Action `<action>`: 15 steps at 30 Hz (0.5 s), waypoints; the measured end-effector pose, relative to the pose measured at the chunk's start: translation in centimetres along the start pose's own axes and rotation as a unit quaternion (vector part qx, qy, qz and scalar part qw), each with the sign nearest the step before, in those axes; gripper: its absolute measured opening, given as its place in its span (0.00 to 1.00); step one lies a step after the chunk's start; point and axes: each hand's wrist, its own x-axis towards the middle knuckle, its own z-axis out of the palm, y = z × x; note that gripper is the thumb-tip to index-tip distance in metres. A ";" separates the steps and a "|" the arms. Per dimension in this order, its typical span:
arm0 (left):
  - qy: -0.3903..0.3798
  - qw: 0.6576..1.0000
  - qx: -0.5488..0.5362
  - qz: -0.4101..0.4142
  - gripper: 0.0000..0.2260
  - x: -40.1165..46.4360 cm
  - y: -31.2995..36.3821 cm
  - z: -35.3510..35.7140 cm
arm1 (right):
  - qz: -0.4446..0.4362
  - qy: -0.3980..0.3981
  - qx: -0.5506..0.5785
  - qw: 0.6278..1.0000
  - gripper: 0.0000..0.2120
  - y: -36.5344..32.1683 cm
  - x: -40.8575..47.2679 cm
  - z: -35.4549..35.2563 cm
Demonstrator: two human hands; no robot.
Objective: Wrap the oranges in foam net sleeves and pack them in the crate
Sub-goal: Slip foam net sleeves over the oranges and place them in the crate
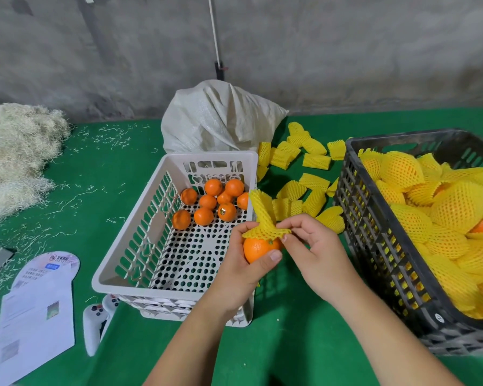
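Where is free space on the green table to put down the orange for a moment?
Bare green cloth lies in front, between the white crate and the black crate, under the hands. Another patch lies between the white crate and the straw pile, with only loose strands. It is crowded between the crates farther back, where the loose foam sleeves lie.

The print on the paper sheets is too blurred to read.
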 end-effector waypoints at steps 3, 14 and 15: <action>0.034 0.999 -0.019 0.006 0.33 0.3 -0.2 1.0 | -0.086 0.064 -0.165 0.981 0.10 0.0 0.2 -0.8; 0.124 0.990 -0.039 0.061 0.29 0.4 -0.3 1.8 | -0.263 0.166 -0.301 0.901 0.09 0.5 -1.1 -0.3; 0.141 0.987 -0.044 0.065 0.29 0.3 -0.4 2.1 | -0.275 0.166 -0.302 0.897 0.08 0.5 -1.4 0.0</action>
